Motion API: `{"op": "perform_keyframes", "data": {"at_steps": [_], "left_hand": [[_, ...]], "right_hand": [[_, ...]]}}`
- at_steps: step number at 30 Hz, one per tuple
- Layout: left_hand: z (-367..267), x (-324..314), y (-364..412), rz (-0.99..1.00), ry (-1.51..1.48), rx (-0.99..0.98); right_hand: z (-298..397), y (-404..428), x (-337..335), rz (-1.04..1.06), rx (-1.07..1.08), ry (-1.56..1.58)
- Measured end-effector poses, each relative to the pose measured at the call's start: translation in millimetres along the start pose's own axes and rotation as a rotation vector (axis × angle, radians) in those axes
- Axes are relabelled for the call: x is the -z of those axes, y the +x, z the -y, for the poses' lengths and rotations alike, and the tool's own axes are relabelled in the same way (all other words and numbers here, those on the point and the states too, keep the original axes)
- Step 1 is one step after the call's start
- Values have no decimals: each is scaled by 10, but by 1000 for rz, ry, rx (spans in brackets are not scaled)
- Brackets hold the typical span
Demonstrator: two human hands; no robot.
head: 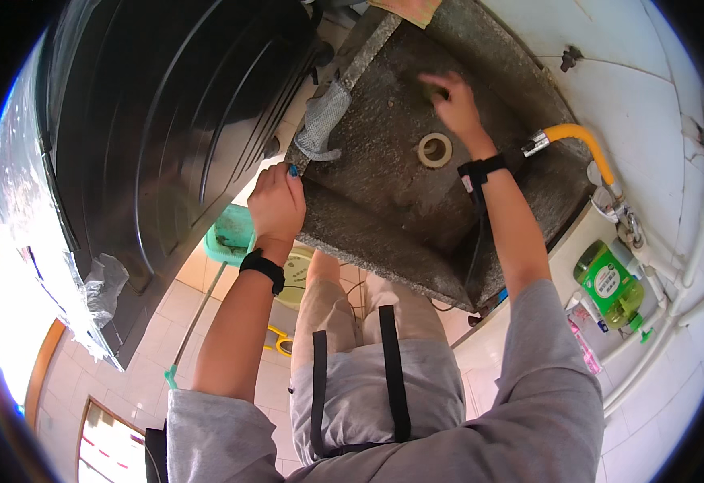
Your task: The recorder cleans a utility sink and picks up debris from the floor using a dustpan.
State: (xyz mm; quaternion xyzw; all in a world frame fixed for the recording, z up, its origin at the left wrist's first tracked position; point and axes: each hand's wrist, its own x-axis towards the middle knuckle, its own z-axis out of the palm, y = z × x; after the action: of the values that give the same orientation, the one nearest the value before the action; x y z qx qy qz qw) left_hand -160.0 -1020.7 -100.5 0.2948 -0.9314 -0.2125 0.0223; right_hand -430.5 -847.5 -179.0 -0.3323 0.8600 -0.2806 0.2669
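Observation:
A dark, speckled stone sink (382, 187) lies before me, with a round pale drain (434, 150) in its floor. My left hand (278, 202) grips the rim at the near left corner, its fingers curled over the edge. Just beyond it, a grey mesh cloth (324, 118) drapes over the left rim. My right hand (457, 105) reaches low into the basin past the drain, index finger stretched to the left. A small dark green patch (429, 92) shows under its fingers; blur hides what it is and whether it is held.
An orange hose (582, 137) with a metal end overhangs the sink's right side, joined to a tap (629, 226). A green-labelled bottle (608, 285) stands among white pipes. Black cabinet-like panels (177, 121) rise at left. Below are a green dustpan (231, 232) and a yellowish bucket (296, 275).

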Motion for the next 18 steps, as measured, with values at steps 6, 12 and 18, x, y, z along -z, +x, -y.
{"op": "perform_keyframes", "data": {"at_steps": [6, 12, 18], "left_hand": [[-23, -37, 2, 13, -25, 13], [-3, -16, -6, 62, -79, 34], [-8, -1, -4, 15, -24, 27]], "right_hand": [[89, 381, -742, -66, 82, -223], [67, -132, -1245, -55, 97, -509], [-165, -714, -657, 158, -287, -540]]}}
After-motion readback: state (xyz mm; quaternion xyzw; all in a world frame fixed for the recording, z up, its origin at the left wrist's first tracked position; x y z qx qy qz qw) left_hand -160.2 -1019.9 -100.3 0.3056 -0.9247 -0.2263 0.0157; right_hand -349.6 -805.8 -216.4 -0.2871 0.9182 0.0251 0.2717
